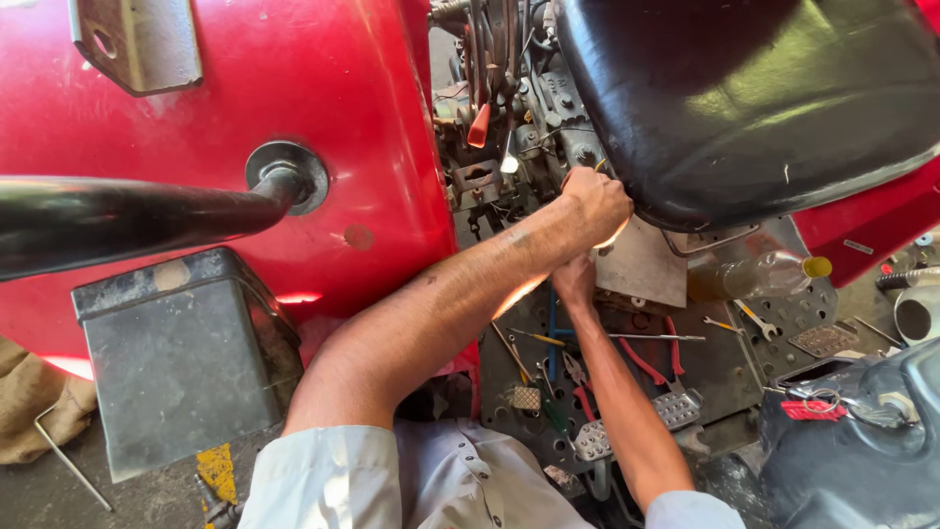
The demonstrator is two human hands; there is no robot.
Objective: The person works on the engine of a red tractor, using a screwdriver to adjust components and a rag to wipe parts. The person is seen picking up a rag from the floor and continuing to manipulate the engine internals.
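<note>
My left hand (597,201) reaches up under the front edge of a black vehicle seat (744,98), its fingers curled against the greasy linkage (509,147) there. Whatever it grips is hidden. My right hand (574,279) sits just below the left wrist, beside a bare grey metal plate (646,264); its fingers are hidden behind my left forearm. An orange lever knob (478,125) stands left of the left hand.
A red fender (245,118) with a black bar (127,216) and a grey metal box (186,362) fills the left. On the perforated floor plate (725,372) lie red-handled pliers (651,362), wrenches (754,318), a screwdriver (548,338) and a yellow-capped bottle (759,274). Keys (813,409) rest at the right.
</note>
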